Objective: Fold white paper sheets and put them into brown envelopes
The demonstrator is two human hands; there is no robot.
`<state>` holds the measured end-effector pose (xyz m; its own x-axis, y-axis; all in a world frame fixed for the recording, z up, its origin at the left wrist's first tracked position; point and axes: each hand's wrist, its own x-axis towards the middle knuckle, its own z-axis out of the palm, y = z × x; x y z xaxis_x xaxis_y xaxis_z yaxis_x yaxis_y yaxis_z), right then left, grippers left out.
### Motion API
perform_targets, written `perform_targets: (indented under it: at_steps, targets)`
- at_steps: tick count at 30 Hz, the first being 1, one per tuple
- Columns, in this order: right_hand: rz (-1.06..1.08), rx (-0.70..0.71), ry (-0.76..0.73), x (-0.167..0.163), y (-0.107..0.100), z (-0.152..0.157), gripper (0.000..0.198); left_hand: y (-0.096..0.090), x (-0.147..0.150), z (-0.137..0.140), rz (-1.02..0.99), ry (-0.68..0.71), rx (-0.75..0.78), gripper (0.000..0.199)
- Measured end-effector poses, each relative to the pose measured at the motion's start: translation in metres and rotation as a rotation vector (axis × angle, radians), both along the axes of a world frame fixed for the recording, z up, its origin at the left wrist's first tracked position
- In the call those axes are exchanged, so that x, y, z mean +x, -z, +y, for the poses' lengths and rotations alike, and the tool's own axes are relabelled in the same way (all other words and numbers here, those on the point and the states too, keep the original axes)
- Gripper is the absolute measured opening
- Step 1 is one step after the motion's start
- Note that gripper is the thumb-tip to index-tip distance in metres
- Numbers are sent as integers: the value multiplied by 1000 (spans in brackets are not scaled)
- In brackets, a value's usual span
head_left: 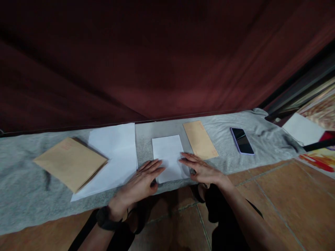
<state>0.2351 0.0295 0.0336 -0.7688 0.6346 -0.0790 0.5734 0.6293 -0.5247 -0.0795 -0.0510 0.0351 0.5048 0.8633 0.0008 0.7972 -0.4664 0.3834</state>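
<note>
Hands (142,182), two; small paper (169,150), one.

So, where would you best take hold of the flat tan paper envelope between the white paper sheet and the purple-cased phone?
I'd pinch the tan paper envelope by its near right corner, coming from the person's side with the right hand, which is closest. It lies flat on the grey cloth, so thin edges probably offer the best grip.
</note>
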Motion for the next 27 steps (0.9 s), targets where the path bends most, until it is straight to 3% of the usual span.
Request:
perform_targets:
  at_steps: [10, 17, 21, 27]
  targets:
    - [26, -15, 10, 1, -2, 1, 74, -3, -1, 12, -46, -92, 28, 52]
    - [155, -53, 33, -2, -6, 11, 45, -9, 8, 9, -328, -281, -126, 35]
    - [228, -80, 190, -12, -3, 14, 29, -5, 10, 13, -446, -453, -150, 38]
    - [250, -93, 441, -32, 9, 21, 33, 7, 14, 30, -594, -658, -139, 35]
